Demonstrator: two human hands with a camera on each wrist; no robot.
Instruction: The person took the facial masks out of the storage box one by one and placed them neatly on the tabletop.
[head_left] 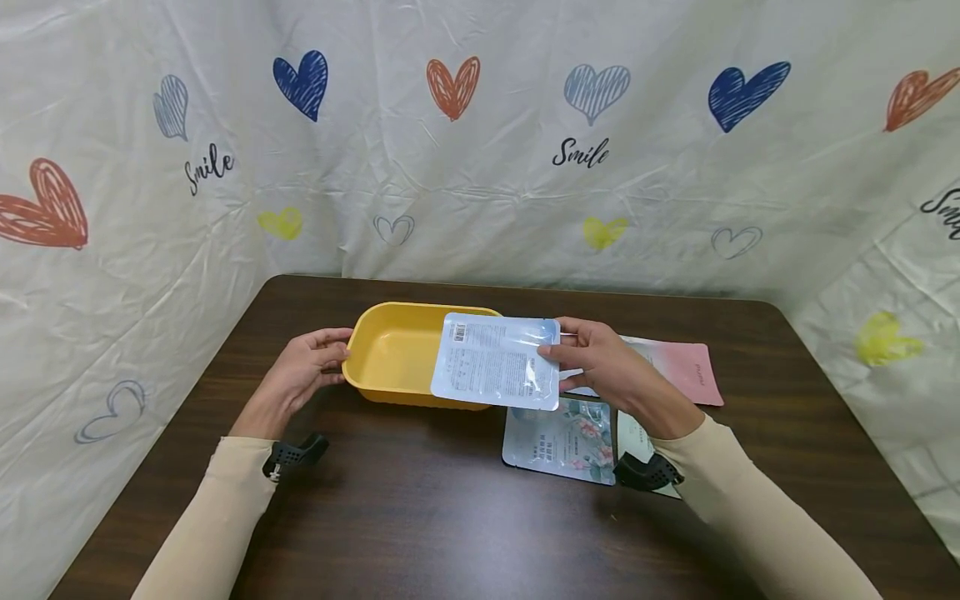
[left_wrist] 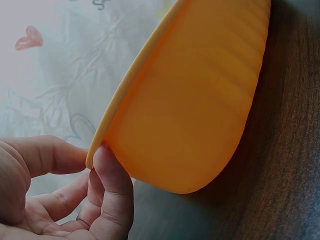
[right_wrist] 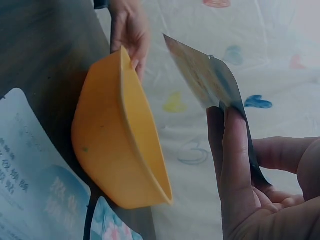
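Note:
A yellow plastic basin [head_left: 390, 350] sits on the table, its bare floor visible on the left side. My left hand [head_left: 300, 367] pinches the basin's left rim between thumb and fingers, as the left wrist view [left_wrist: 112, 190] also shows. In my right hand [head_left: 607, 362] is a light-blue sheet-mask packet [head_left: 491, 362], gripped by its right edge with the printed text side up. The packet is raised above the basin's right part and hides it in the head view. In the right wrist view, the packet [right_wrist: 210, 75] stands apart from the basin [right_wrist: 102, 135].
Several more packets lie on the table right of the basin: a blue floral one [head_left: 551, 442], a pink one [head_left: 686, 367] and a pale green one [head_left: 633, 437], partly under my right arm. A white cloth [head_left: 487, 242] with hearts hangs behind the dark table [head_left: 420, 517].

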